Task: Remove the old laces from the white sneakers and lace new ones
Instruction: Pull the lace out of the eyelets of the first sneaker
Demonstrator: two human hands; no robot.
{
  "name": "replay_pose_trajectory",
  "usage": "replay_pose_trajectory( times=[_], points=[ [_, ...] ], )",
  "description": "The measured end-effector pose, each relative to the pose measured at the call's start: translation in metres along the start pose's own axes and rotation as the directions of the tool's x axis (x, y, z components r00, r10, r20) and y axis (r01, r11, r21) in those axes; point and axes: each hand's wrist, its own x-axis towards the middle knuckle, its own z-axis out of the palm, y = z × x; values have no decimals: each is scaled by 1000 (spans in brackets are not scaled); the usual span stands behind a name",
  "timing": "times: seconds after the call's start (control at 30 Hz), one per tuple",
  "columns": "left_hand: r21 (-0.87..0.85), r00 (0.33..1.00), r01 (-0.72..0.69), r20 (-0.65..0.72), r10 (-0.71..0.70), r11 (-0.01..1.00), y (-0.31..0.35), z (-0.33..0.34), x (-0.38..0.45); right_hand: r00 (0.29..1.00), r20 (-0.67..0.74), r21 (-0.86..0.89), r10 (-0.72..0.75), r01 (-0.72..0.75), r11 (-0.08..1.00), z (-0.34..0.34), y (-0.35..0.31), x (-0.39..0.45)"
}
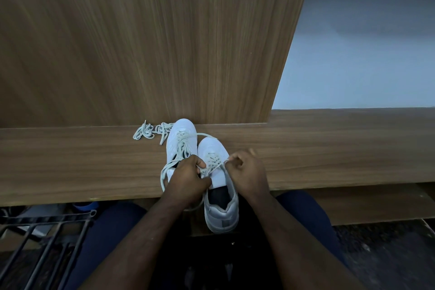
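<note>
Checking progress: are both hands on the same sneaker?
Yes: the left hand and right hand both pinch laces on the right-side sneaker.

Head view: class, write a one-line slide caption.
Both hands pinch the lace on the right sneaker beside the left sneaker; spare laces lie nearby.

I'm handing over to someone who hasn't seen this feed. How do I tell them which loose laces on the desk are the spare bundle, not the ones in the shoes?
Start at the wooden desk where it meets the upright wood panel. Two white sneakers stand there; go to the farther left sneaker. The loose lace bundle lies just left of its toe, a small tangled pile lying flat and threaded through no eyelets, with neither hand on it.
</note>
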Motion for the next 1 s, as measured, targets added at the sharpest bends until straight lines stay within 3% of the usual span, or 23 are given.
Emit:
replay_pose_trajectory(
  times=[0.17, 0.3, 0.37, 0.5, 0.63, 0.7, 0.77, 0.83, 0.9, 1.0],
  points=[
    [-29, 1000, 3, 3, -3, 1000, -1, 0, 1, 961, 216, -58, -170, 186, 981, 4, 0, -8],
    [-40, 1000, -15, 10, 15, 999, 0, -1, 0, 935, 196, -203, -296, 334, 921, 10, 0, -8],
    [-45, 1000, -22, 11, 23, 999, 0, -2, 0, 950, 146, -185, -277, 302, 935, 9, 0, -6],
    [-43, 999, -27, 25, 28, 999, -1, -4, 1, 995, -34, -101, -95, 92, 991, -1, 0, -1],
    [-49, 999, -35, 18, 36, 998, -2, -2, 2, 949, 179, -217, -259, 295, 930, 4, -1, -9],
    [-51, 999, -44, 15, 45, 998, -2, -1, 2, 926, 194, -291, -322, 368, 883, 10, 0, -10],
    [-53, 999, -51, 7, 52, 997, -4, -1, 2, 953, 111, -245, -283, 302, 921, 11, 0, -7],
    [-48, 999, -45, 10, 45, 998, -7, 0, 3, 992, -22, -138, -121, 117, 983, 4, 1, -1],
    [-44, 999, -41, 17, 42, 998, -9, 1, 5, 995, -98, -150, -35, 20, 989, -4, 3, 3],
    [-34, 999, -41, 18, 42, 999, -10, 3, 7, 992, 63, -159, -113, 122, 980, -3, -1, -3]
  ],
)
